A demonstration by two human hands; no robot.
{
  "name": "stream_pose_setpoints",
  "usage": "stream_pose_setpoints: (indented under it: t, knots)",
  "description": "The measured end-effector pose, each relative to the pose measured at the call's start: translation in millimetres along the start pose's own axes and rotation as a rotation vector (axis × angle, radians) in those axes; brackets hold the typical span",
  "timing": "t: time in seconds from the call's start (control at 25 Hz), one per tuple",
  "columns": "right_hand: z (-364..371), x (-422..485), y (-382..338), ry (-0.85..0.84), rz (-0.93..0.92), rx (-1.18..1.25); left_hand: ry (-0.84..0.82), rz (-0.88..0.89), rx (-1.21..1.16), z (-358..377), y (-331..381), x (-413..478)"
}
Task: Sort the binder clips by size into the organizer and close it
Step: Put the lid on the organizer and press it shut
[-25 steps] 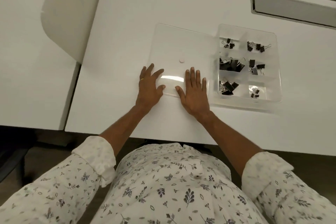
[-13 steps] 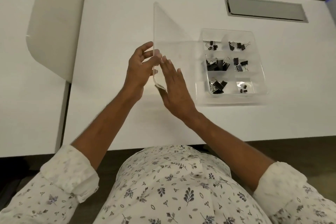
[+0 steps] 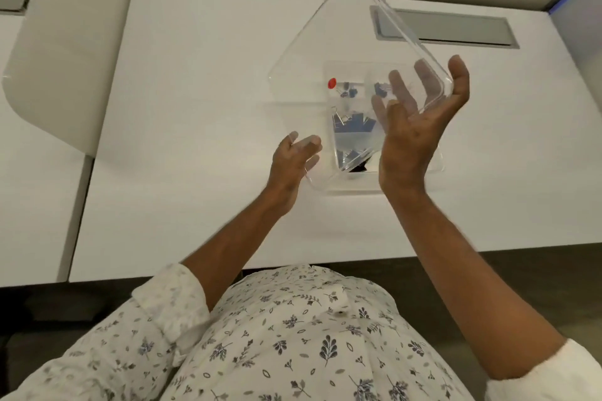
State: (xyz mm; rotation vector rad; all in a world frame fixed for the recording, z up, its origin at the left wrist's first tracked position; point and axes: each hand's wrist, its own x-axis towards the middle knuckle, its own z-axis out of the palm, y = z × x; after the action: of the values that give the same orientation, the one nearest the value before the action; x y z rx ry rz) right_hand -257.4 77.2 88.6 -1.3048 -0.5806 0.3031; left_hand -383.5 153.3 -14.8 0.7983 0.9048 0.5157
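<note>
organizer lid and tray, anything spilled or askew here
Nothing is spilled: the binder clips sit inside the compartments of the tray, none loose on the desk. Only the clear lid is askew, tilted in the air over the tray between the left hand and right hand, not yet closed.

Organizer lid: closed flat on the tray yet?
No, the clear lid is tilted up above the tray, with the right hand at its raised edge.

one organizer [image 3: 345, 188], one lid [image 3: 325, 42], one red dot [image 3: 332, 83], left hand [image 3: 290, 161], right hand [image 3: 412, 140]; clips [image 3: 353, 123] uncountable.
</note>
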Motion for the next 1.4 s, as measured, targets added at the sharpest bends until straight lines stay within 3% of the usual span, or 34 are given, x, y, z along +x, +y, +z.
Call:
stream_pose_setpoints:
  t: [0.12,0.24,0.4,0.56,0.76,0.96,1.16,1.4]
  knots:
    - [-68.1,21.2,21.1,0.104,-0.01,-0.257,0.087,0.159,0.184,26.6,2.2,9.6]
    - [-127.6,25.8,54.8,0.038,0.09,-0.513,0.118,0.24,0.377,51.8,-7.6,25.2]
    - [-175.3,23.7,93.6,-0.097,0.061,-0.711,0.126,0.17,0.597,69.7,-30.7,47.9]
    - [-200.7,26.8,118.9,-0.257,0.134,-0.768,0.163,0.124,0.632,83.5,-42.3,57.3]
    - [-217.7,43.9,125.6,-0.36,0.068,-0.856,0.182,0.141,0.749,91.7,-41.7,70.0]
    - [-211.2,75.7,131.5,-0.508,-0.04,-0.959,0.274,0.452,0.957,97.9,-47.8,74.1]
    - [-193.8,117.0,137.5,-0.563,0.08,-1.027,0.248,0.423,1.13,103.2,-55.3,84.6]
    - [-183.6,113.3,150.3,-0.68,-0.204,-1.291,0.194,0.579,1.496,110.0,-50.3,93.9]
